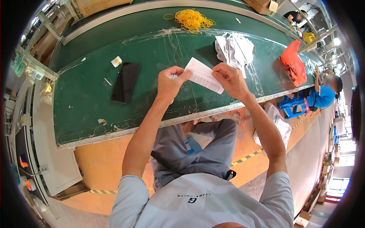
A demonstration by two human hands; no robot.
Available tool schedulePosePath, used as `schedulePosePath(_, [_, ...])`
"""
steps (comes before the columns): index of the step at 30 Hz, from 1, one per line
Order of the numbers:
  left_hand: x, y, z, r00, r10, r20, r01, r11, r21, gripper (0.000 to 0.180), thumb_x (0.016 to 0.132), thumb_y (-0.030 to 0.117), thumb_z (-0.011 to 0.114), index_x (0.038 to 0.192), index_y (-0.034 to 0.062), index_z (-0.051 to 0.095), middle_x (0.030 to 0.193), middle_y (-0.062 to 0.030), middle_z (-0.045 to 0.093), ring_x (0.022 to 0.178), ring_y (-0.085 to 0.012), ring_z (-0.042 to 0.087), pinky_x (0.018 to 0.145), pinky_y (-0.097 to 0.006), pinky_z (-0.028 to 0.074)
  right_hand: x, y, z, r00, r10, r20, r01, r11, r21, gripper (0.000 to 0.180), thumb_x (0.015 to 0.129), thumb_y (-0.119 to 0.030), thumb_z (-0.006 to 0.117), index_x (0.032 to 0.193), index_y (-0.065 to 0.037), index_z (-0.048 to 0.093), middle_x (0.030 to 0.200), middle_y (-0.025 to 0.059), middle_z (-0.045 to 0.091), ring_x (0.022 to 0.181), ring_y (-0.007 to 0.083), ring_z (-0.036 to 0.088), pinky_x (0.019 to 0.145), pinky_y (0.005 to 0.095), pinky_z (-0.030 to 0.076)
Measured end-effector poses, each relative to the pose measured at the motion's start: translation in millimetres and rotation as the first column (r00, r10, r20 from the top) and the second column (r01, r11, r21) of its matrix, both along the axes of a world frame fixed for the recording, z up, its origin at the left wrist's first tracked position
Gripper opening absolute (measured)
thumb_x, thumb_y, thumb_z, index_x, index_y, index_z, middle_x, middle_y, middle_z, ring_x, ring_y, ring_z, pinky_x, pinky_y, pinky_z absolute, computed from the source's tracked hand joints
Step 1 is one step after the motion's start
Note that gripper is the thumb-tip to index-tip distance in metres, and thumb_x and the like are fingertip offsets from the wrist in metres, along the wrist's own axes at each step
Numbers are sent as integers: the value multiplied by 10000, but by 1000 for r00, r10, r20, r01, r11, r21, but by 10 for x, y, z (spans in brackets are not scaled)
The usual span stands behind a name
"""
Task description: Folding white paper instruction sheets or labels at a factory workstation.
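A folded white paper leaflet (204, 75) with fine print is held between both hands above the green work table (87, 95). My left hand (171, 81) pinches its left end with thumb and fingers. My right hand (230, 79) grips its upper right edge. Behind the hands lies a loose pile of white leaflets (235, 48). A heap of yellow rubber bands (193, 19) rests farther back on the table.
A black phone (125, 82) lies flat on the table to the left, with a small white-and-yellow scrap (116, 61) beyond it. An orange plastic bag (294, 62) sits at the right. A person in a blue shirt (323, 95) sits farther along. Cardboard boxes (100, 5) stand behind.
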State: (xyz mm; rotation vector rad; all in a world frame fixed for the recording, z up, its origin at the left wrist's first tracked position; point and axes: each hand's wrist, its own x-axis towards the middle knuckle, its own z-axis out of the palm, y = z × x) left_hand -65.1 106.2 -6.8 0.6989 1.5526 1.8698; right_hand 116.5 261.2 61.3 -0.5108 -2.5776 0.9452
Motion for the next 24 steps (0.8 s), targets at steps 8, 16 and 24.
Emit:
schedulePosePath(8, [-61, -76, 21, 914, -113, 389, 72, 990, 117, 166, 878, 123, 835, 886, 28, 700, 638, 33, 542, 499, -60, 398, 476, -263, 317, 251, 23, -125, 980, -179, -84, 74, 725, -685, 309, 998, -268, 718, 1127, 12, 707, 942, 61, 734, 820, 112, 686, 735, 263, 566])
schedulePosePath(16, [-16, -69, 60, 875, -156, 458, 84, 981, 173, 169, 890, 116, 828, 934, 29, 691, 656, 39, 538, 504, -57, 398, 476, -251, 302, 399, -201, -254, 1000, 4, 14, 8, 622, -783, 171, 970, -171, 735, 1049, -22, 702, 895, 18, 705, 768, 75, 661, 700, 233, 542])
schedulePosePath(24, [13, -85, 48, 821, -271, 503, 228, 963, 146, 163, 901, 112, 808, 987, 33, 694, 656, 65, 499, 516, -40, 398, 463, -239, 294, 206, -708, -277, 999, 40, -3, -25, 580, -814, 321, 987, -161, 724, 1225, 38, 644, 1022, 87, 739, 830, 136, 718, 749, 285, 592])
